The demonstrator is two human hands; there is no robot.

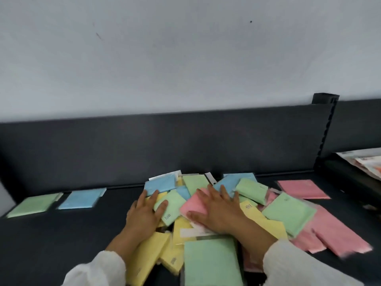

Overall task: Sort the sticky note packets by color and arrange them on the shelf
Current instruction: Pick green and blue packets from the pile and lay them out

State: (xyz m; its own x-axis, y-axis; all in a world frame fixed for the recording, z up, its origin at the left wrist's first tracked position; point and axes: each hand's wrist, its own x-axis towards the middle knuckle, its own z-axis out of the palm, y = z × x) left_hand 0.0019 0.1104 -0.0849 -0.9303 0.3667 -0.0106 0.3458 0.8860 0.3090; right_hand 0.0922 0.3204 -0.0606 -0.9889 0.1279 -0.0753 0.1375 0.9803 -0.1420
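Your left grip (144,215) and right grip (218,211) lie flat, fingers (223,191) spread, on the mixed pile of sticky note packets (288,215) in the middle of the shelf (61,244), clamping nothing. Those slick wrappers may slide under pressure: packets at 5 o'clock could slip off the front, or others drift into the lone green packet (34,205) and blue packet (81,199) at 9 o'clock.

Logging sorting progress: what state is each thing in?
Left hand, resting flat on the pile.
Right hand, pressing flat on a pink packet.
Pile, mixed colours, unsorted.
Far-left green packet, set apart, lying flat.
Blue packet, lying flat beside it.
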